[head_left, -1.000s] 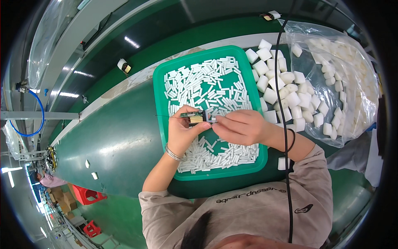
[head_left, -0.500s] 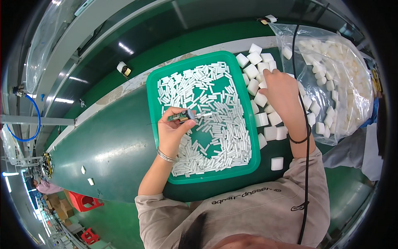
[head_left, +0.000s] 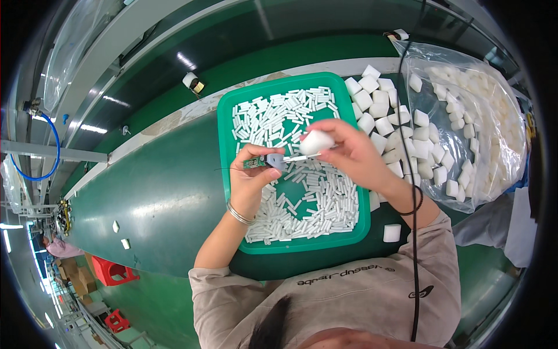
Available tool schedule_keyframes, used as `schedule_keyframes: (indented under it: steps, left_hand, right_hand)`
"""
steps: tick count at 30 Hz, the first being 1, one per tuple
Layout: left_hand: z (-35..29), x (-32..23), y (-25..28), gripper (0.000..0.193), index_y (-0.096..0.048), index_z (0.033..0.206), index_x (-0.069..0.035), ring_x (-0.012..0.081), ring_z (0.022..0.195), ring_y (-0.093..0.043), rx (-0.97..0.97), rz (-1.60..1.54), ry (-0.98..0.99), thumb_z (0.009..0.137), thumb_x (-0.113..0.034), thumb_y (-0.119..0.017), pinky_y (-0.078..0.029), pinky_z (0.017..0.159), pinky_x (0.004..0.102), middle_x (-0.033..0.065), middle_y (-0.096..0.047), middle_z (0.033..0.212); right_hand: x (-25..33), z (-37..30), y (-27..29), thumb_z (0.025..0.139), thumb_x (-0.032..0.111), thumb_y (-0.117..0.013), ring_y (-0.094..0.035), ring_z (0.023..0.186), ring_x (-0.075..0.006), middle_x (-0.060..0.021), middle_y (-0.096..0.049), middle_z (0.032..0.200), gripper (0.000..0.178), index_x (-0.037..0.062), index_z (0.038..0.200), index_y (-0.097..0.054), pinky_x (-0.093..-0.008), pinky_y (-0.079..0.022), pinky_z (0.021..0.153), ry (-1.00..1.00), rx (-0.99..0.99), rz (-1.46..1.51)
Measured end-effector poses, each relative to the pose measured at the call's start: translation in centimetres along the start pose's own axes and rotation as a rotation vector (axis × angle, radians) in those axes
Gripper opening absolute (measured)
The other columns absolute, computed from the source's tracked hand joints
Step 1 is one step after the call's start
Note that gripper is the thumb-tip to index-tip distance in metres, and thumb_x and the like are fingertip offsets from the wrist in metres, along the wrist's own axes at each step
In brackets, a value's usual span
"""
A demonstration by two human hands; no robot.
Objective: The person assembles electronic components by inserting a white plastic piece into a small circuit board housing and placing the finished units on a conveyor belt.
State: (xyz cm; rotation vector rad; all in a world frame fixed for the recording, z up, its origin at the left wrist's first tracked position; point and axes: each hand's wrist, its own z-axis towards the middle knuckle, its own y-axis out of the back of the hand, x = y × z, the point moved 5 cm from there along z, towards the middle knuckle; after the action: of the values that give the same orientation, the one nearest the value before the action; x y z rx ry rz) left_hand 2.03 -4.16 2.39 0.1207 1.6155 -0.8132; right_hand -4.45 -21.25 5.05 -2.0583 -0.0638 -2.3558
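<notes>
Mid-frame over the green tray (head_left: 229, 174), the left hand (head_left: 251, 174) pinches a small circuit board (head_left: 256, 162) — the right hand (head_left: 349, 148) grips a white foam block (head_left: 317, 141). Fitting is under way — next likely calls for careful alignment.

Tray (head_left: 363, 232): green, plain. Tubes (head_left: 325, 198) in it: white. Foam block (head_left: 317, 141) in my right hand (head_left: 354, 154): white. Board (head_left: 256, 162) in my left hand (head_left: 253, 174): green, grey end. Foam heap (head_left: 395, 134): white. Bag (head_left: 494, 116): clear. Belt (head_left: 157, 198): dark green. Bangle (head_left: 239, 214): silver. My sleeves (head_left: 418, 273): beige.
</notes>
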Motion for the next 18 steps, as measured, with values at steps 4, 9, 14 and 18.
schedule_keyframes:
  steps: [4,9,14,18]
  left_hand:
    - [-0.2,0.3,-0.2,0.030,-0.053,0.089,-0.003,0.0169,0.089,-0.058,0.041,0.020,0.036,0.064,0.006,-0.066,-0.049,0.072,0.0254,0.0132,-0.060,0.096]
    - [-0.2,0.4,0.1,0.031,-0.053,0.089,-0.003,0.0157,0.089,-0.057,-0.006,0.021,0.046,0.064,0.006,-0.067,-0.050,0.073,0.0260,0.0124,-0.058,0.097]
    - [-0.4,0.4,-0.4,0.031,-0.053,0.089,-0.002,0.0158,0.090,-0.056,-0.003,0.081,0.083,0.064,0.006,-0.068,-0.051,0.074,0.0284,0.0112,-0.058,0.096]
    - [-0.4,-0.1,-1.2,0.031,-0.053,0.088,-0.002,0.0159,0.090,-0.056,0.032,0.111,0.051,0.063,0.006,-0.069,-0.052,0.076,0.0292,0.0108,-0.058,0.096]
  right_hand:
    - [-1.4,0.0,-1.3,0.076,-0.006,-0.056,-0.055,0.094,-0.0152,-0.0085,-0.052,0.103,0.034,0.0024,0.108,-0.049,-0.0258,-0.048,0.078,-0.006,-0.060,0.124]
    - [-1.8,-0.3,-1.5,0.075,-0.004,-0.058,-0.056,0.092,-0.0146,-0.0080,-0.052,0.103,0.030,0.0020,0.104,-0.050,-0.0252,-0.049,0.075,0.023,-0.089,0.082]
    - [-1.4,-0.6,-2.1,0.073,0.000,-0.062,-0.054,0.089,-0.0125,-0.0062,-0.054,0.097,0.031,0.0017,0.101,-0.050,-0.0251,-0.047,0.073,-0.045,-0.004,-0.069]
    - [-1.7,-0.6,-2.3,0.069,0.004,-0.066,-0.058,0.079,-0.0136,-0.0063,-0.058,0.088,0.026,0.0030,0.093,-0.056,-0.0234,-0.049,0.060,-0.007,0.000,-0.201]
